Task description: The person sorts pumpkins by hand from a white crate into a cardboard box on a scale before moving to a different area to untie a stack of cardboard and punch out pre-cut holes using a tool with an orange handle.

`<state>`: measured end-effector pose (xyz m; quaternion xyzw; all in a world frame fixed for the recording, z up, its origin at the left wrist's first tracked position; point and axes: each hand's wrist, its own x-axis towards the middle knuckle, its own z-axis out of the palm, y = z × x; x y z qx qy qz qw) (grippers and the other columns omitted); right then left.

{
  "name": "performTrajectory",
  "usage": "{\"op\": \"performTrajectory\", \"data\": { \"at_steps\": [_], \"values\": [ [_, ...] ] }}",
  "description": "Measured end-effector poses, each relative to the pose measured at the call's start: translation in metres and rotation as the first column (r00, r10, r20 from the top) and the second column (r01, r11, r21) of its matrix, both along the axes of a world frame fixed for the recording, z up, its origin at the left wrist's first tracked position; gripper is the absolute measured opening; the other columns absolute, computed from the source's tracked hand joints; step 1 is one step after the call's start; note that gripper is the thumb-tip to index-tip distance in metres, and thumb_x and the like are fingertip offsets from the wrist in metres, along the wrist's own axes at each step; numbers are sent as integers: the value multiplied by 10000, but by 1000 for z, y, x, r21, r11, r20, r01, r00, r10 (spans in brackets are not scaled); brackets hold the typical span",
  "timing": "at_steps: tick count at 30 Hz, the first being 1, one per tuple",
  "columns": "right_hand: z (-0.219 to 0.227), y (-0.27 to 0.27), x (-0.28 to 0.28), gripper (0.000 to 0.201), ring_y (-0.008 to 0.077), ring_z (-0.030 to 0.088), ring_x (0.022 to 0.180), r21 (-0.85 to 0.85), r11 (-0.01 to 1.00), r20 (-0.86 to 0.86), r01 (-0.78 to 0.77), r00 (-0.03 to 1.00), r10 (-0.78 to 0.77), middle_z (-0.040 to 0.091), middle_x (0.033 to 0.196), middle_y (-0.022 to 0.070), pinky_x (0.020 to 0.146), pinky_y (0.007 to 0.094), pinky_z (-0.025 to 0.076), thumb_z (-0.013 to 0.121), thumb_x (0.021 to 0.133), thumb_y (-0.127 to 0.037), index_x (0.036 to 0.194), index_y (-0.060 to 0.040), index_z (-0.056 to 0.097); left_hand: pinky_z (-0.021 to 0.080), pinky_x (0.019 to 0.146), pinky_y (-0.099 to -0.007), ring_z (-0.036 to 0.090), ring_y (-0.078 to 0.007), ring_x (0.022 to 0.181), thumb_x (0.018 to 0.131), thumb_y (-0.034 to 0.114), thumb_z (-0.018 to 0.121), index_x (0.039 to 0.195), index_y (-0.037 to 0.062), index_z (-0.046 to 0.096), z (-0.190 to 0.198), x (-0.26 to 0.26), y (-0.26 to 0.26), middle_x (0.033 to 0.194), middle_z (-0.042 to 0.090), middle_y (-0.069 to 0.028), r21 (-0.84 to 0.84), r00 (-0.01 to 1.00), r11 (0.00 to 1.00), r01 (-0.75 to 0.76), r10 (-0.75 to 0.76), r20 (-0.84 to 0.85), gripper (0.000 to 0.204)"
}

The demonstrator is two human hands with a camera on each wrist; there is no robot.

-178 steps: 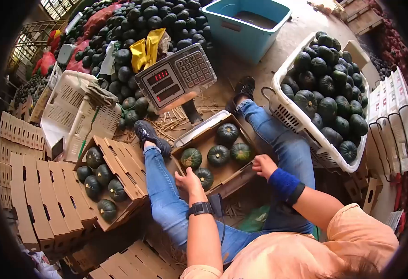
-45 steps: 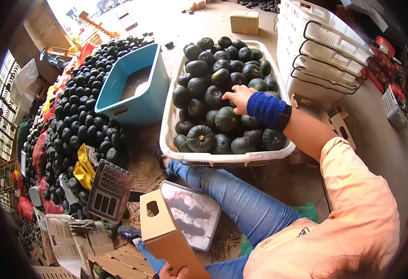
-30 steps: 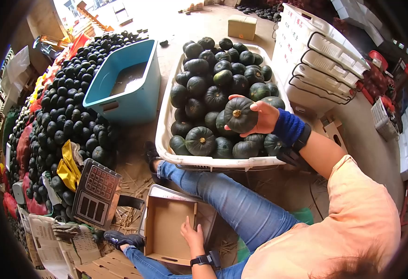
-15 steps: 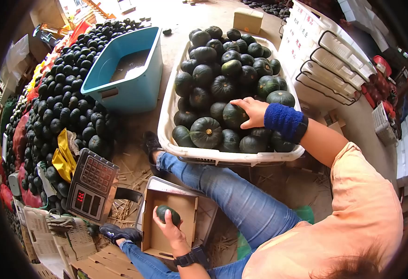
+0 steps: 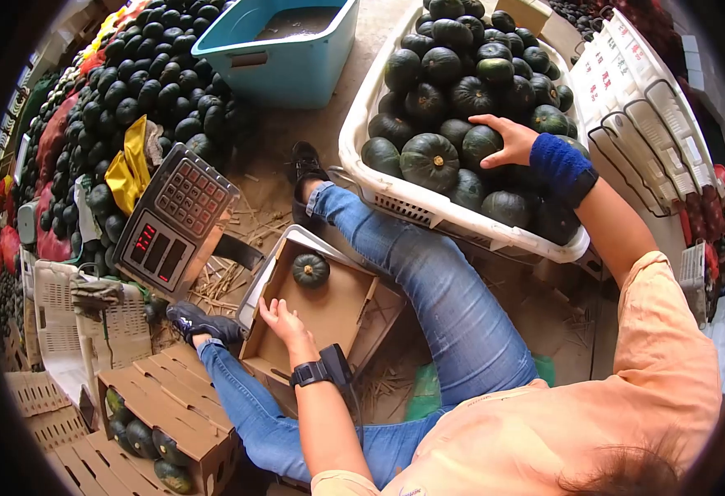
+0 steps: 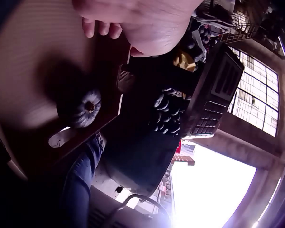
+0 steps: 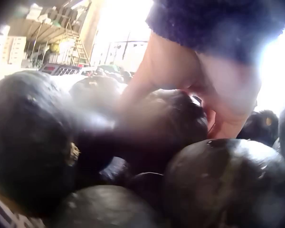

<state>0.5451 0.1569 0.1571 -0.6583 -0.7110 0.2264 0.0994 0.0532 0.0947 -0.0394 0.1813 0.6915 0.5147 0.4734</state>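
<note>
Squash (image 5: pixel 310 269) number one sits alone in my cardboard box (image 5: pixel 333 310), stem up (it is round, so no long axis to speak of), toward the box's twelve o'clock end. My left hand (image 5: pixel 282 318) rests on the box floor at about seven o'clock from it, fingers loosely bent, holding nothing. My right hand (image 5: pixel 511 140) curls over a dark green squash (image 5: pixel 480 145) in the white crate (image 5: pixel 428 207), gripping its top among the others. The scale (image 5: pixel 176 219) sits at nine o'clock.

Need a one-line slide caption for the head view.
Right hand grasps a dark green squash in the white crate; left hand rests in the cardboard box.
</note>
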Motion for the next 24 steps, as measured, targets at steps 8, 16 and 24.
{"op": "performTrajectory", "data": {
  "at_steps": [8,16,24],
  "values": [
    [21,-10,-4,659,228,574,973,-43,998,-92,40,995,-44,573,1047,123,882,327,445,796,661,-333,1181,-108,459,382,779,-329,487,-137,974,853,258,533,1175,175,492,45,-5,-66,1070,527,-19,-36,957,992,-125,130,259,335],
    [57,-120,-125,483,148,549,1033,-138,987,-985,79,90,-145,566,1091,80,892,294,448,549,902,-361,1256,-55,426,463,858,-391,488,-221,1129,886,367,512,1343,150,366,144,66,-93,1221,512,-90,468,495,838,280,-544,678,527],
    [51,-166,-140,192,274,550,1044,254,957,-522,137,853,17,582,1078,128,916,352,425,624,827,-207,957,-67,644,565,708,-446,469,-351,1163,791,619,533,1318,151,367,141,52,-121,1264,451,-162,497,325,848,184,-530,783,724]
  ]
}}
